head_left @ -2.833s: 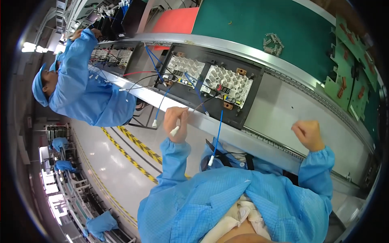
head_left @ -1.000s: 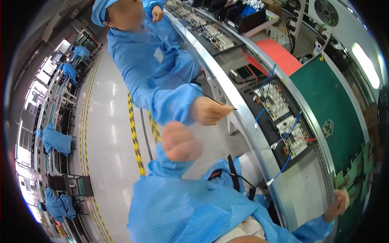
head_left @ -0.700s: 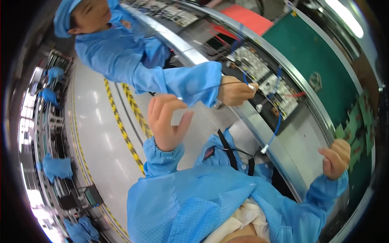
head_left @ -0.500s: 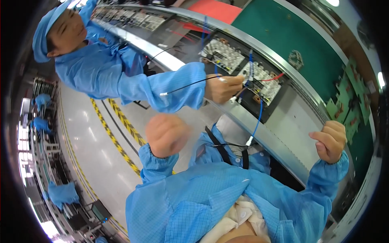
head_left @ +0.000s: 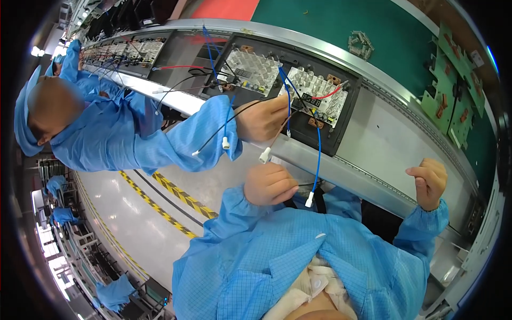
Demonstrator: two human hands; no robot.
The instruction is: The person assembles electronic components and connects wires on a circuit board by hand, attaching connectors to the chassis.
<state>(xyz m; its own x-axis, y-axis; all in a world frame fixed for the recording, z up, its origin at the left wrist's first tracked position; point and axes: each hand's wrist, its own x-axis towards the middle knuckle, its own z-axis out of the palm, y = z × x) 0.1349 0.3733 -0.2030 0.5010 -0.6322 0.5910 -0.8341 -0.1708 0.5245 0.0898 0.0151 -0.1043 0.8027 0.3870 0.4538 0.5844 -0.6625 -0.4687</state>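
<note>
My left hand [head_left: 271, 184] is curled, hovering just off the near edge of the conveyor line, close to a brown wire with a white connector [head_left: 264, 155]. My right hand [head_left: 430, 184] is raised at the right, fingers bent in toward the thumb. The inside of both hands is hidden. Ahead lies a black tray [head_left: 341, 143] bearing two circuit boards, the left board [head_left: 246, 69] and the right board [head_left: 308, 90], both set with pale and metal parts. From the right board a blue wire [head_left: 319, 160] hangs over the edge, ending in a white connector [head_left: 309, 200].
A co-worker's hand [head_left: 264, 120] reaches in from the left among the wires at the right board. On the green mat [head_left: 314, 26] lies a pile of small metal parts [head_left: 360, 45]. Green panels [head_left: 450, 90] stand far right. More boards [head_left: 141, 53] line the conveyor.
My left hand has moved right, toward the conveyor edge. My right hand stays about where it was. The view has turned, and boards and co-worker's hand appear farther left.
</note>
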